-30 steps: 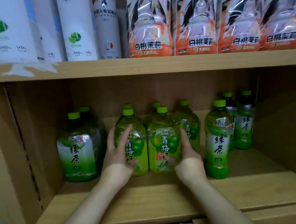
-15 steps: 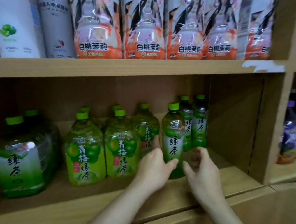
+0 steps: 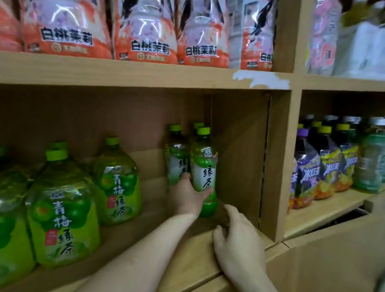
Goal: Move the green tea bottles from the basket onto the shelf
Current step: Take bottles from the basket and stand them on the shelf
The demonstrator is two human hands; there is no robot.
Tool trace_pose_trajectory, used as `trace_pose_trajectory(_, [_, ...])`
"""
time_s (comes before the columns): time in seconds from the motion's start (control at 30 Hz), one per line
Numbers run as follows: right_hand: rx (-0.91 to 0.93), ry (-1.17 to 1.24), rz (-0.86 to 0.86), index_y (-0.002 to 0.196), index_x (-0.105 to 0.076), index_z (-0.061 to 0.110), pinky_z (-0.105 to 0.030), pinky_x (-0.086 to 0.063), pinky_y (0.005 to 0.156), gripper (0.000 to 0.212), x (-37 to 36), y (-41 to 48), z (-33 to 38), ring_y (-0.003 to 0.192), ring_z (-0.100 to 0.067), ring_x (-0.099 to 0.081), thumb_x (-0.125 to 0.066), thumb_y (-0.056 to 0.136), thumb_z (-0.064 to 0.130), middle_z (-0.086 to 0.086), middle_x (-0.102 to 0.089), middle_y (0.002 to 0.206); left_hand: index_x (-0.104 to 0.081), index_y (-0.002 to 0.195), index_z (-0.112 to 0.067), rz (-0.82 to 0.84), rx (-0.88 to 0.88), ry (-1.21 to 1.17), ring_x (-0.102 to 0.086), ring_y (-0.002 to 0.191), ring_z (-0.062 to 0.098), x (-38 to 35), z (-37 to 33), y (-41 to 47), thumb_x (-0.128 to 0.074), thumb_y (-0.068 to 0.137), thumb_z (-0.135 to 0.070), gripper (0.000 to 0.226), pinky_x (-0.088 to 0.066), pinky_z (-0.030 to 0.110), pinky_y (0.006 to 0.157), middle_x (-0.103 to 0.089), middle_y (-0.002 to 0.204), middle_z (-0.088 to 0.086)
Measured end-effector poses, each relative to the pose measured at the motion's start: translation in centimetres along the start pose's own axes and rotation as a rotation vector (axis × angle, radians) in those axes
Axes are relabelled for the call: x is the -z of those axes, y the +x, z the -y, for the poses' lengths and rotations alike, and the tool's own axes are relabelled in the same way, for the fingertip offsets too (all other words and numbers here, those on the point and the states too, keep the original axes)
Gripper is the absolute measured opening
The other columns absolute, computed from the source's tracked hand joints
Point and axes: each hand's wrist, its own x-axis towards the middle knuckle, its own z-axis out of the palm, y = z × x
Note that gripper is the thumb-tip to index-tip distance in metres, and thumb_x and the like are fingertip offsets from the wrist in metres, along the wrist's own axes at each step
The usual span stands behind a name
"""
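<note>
A wooden shelf [image 3: 197, 249] was seen mid-frame; the green tea bottle [image 3: 204, 169] was gripped by the left hand [image 3: 188, 195], while the right hand [image 3: 238, 245] was held open, empty.

- Your wooden shelf [image 3: 199, 252] carries it all.
- At nine o'clock, big plum green tea bottles [image 3: 65, 212] stand on it.
- At twelve, slim green tea bottles [image 3: 204, 169] cluster upright, just beside the divider [image 3: 275, 161].
- At three, purple drink bottles [image 3: 308, 171] fill the neighbouring compartment.

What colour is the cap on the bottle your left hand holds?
Lime green, on the green tea bottle in the left hand; head view.
</note>
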Motion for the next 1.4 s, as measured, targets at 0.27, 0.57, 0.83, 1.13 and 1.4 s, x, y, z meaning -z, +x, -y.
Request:
trace_pose_trajectory(0.27, [-0.044, 0.145, -0.101, 0.135, -0.040, 0.028, -0.036, -0.045, 0.096, 0.050, -0.4, 0.4, -1.2, 0.120, -0.016, -0.049, -0.051, 0.086, 0.025, 0.006, -0.052, 0.131, -0.055, 0.103, -0.014, -0.083, -0.048, 0.105, -0.066, 0.092, 0.027, -3.7, -1.1, 1.6, -0.078, 0.072, -0.043, 0.049, -0.057, 0.038, 0.074, -0.069, 0.102, 0.005])
trace_pose_trajectory(0.57, [-0.059, 0.539, 0.005, 0.104, -0.058, 0.023, -0.024, -0.050, 0.087, 0.039, 3.9, -0.6, -3.1, 0.091, -0.014, -0.062, -0.057, 0.077, -0.005, 0.002, -0.066, 0.098, -0.049, 0.129, -0.020, 0.043, -0.032, -0.049, -0.057, 0.113, 0.025, -0.2, -4.1, -4.0, -0.068, 0.085, -0.027, 0.049, -0.049, 0.041, 0.096, -0.057, 0.126, 0.004])
trace_pose_trajectory(0.83, [-0.047, 0.142, 0.256, 0.095, -0.067, 0.029, -0.021, -0.050, 0.072, 0.016, 16.6, -12.3, -10.4, 0.074, -0.004, -0.065, -0.067, 0.084, 0.017, 0.004, -0.073, 0.079, -0.067, 0.083, -0.027, 0.616, -0.336, -0.350, -0.062, 0.062, 0.010, 0.1, -6.5, -20.4, -0.053, 0.091, -0.003, 0.029, -0.054, 0.028, 0.066, -0.068, 0.072, -0.002])
trace_pose_trajectory(1.13, [-0.444, -0.167, 0.479, 0.101, -0.067, 0.026, -0.028, -0.049, 0.080, 0.019, 20.3, -26.0, -25.1, 0.083, -0.014, -0.065, -0.069, 0.083, 0.023, 0.000, -0.070, 0.089, -0.072, 0.087, -0.019, 1.014, -0.388, 0.023, -0.065, 0.074, 0.011, -13.1, -4.5, -31.5, -0.056, 0.084, -0.006, 0.021, -0.050, 0.026, 0.076, -0.070, 0.076, -0.003])
trace_pose_trajectory(1.4, [-0.547, -0.194, 0.604, 0.130, -0.053, 0.020, -0.027, -0.045, 0.089, 0.046, 14.8, -28.2, -34.7, 0.105, -0.022, -0.062, -0.064, 0.085, 0.019, -0.005, -0.065, 0.119, -0.063, 0.117, -0.023, 1.304, -0.401, 0.683, -0.060, 0.108, 0.030, -25.4, 4.1, -35.1, -0.063, 0.086, -0.031, 0.032, -0.046, 0.031, 0.084, -0.064, 0.120, 0.010])
